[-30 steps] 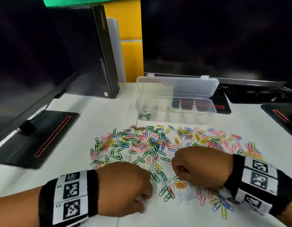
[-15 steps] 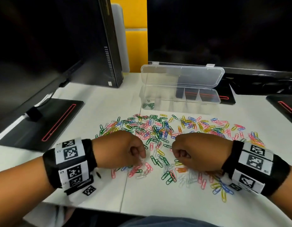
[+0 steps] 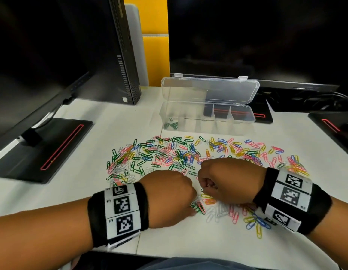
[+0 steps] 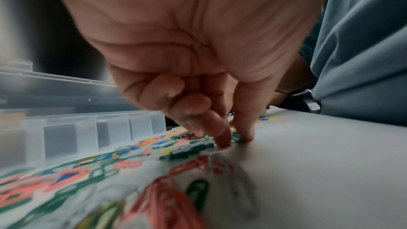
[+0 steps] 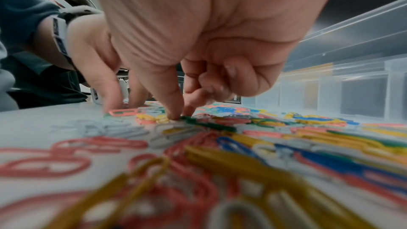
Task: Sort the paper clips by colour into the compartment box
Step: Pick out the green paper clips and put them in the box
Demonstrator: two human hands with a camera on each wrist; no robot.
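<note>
The clear compartment box stands open in the upper middle of the head view, a few green clips in its leftmost compartment. Loose paper clips lie spread over the white counter below it. The left hand pinches at green clips; the right hand pinches one green clip. Wristband markings are too small to read.
</note>
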